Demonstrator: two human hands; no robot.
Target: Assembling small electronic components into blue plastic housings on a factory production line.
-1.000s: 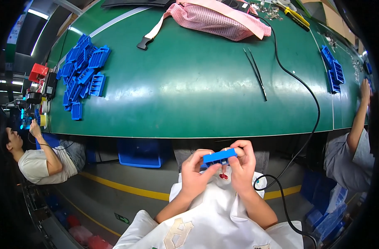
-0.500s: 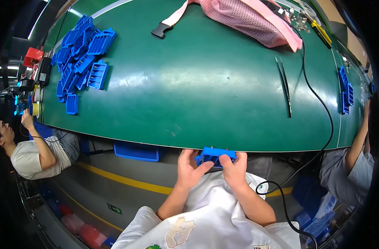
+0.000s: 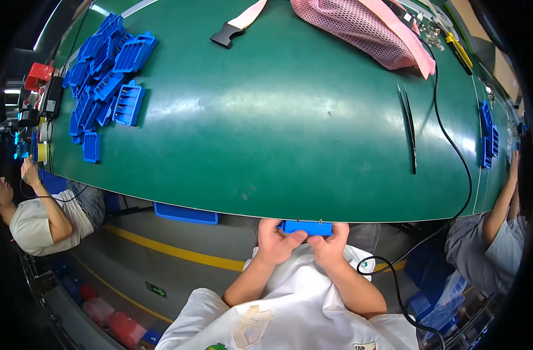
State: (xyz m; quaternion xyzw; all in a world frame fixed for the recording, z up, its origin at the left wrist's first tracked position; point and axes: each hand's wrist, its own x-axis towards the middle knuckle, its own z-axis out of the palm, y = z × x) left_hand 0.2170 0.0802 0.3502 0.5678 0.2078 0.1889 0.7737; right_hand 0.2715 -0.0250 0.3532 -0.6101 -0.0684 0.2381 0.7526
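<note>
the step in hand looks like close two-handed work on a blue plastic holder [image 3: 307,228], kept just off or against the near edge of the green surface [image 3: 249,134]; whether it touches that edge i cannot tell. the left hand [image 3: 275,246] has its grip clamped on the holder's left end, and the right hand [image 3: 329,248] is clamped on the right end. both thumbs lie along the near side, their tips close together, while the other fingers are mostly hidden.

as i judge it, the next move calls for an even hold from both sides, with the thumbs pressing lightly, so that the holder does not twist and its small metal pieces [image 3: 321,221] do not get knocked.

the holder is a bright, plain blue, longer than it is deep, and set roughly level from left to right. a smooth long wall faces up, and two of those metal pieces stick up along its far edge. its inside is turned out of view.

a heap of similar blue holders [image 3: 106,73] lies far left, with compartments showing in several; dark tweezers [image 3: 410,131] rest to the right, well apart from both hands.
</note>
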